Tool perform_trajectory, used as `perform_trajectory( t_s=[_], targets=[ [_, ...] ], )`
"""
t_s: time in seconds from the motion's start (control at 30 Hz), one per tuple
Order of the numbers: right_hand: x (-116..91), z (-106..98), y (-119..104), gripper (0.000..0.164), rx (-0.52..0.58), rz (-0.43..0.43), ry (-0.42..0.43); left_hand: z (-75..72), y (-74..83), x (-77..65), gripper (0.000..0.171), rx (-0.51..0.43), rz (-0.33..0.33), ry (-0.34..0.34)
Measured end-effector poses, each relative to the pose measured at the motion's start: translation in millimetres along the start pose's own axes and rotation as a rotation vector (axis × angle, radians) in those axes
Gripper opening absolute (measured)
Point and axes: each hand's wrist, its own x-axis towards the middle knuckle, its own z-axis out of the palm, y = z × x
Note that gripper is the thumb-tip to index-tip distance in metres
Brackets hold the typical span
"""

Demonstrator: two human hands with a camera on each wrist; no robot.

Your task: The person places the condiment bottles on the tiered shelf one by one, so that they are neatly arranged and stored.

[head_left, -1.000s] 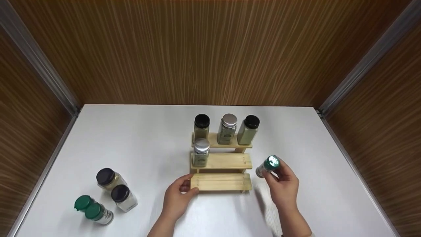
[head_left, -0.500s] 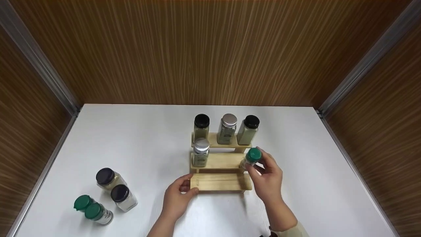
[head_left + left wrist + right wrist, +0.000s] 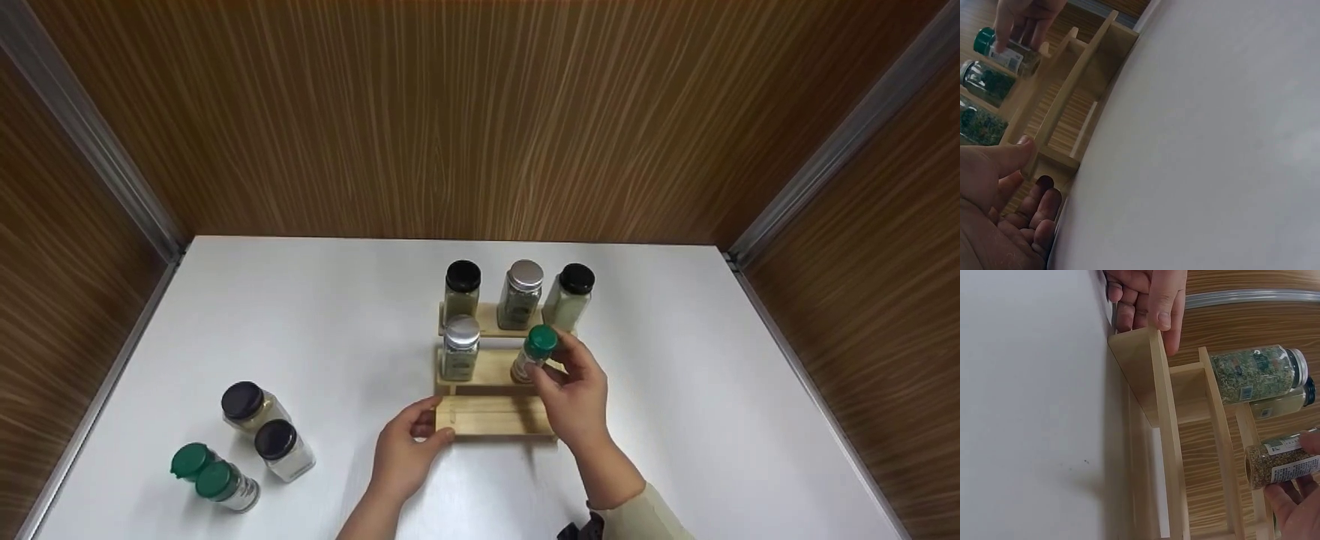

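A three-step wooden spice rack [image 3: 495,415] stands on the white table. My left hand [image 3: 405,450] grips the left end of its lowest step, thumb at the front edge. My right hand [image 3: 581,394] pinches a small spice jar [image 3: 531,358] with a green cap; brown grains show inside it in the right wrist view. The jar is over the middle step, slightly tilted, its base apart from the wood in the right wrist view. A silver-capped jar [image 3: 460,352] of green flakes stands at that step's left end.
On the top step stand a black-capped jar [image 3: 461,289], a silver-capped jar [image 3: 519,296] and another black-capped jar [image 3: 568,296]. At the table's left are two black-capped jars [image 3: 289,454] and two green-capped jars [image 3: 231,487]. Wood-grain panels [image 3: 450,120] enclose the table.
My right hand has carried the green-capped spice jar leftward from beside the rack to over the middle step. The left hand has kept its grip on the rack.
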Motion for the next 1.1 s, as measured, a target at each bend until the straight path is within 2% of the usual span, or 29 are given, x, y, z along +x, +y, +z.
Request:
perform_trajectory(
  t_s=[0.27,0.5,0.9,1.0,1.1],
  targets=[
    [3.9,8.7,2.3,0.05,-0.001,0.003,-0.026,0.3,1.5,-1.4,0.057,-0.005,-0.01,-0.007],
    [5.0,13.2,8.4,0.05,-0.004,0.056,-0.03,1.1,1.2,-1.1,0.057,-0.006,-0.011,-0.007],
    [3.8,12.9,13.7,0.048,0.013,0.091,-0.087,1.1,0.4,-0.4,0.055,-0.01,0.004,0.001],
    [1.5,7.1,14.6,0.049,0.018,0.105,-0.065,0.8,0.3,-0.1,0.055,-0.007,0.002,-0.005],
    [-2.4,-4.8,15.5,0.047,0.004,0.115,0.009,0.8,0.6,-0.5,0.056,-0.004,-0.002,-0.012]
  ],
)
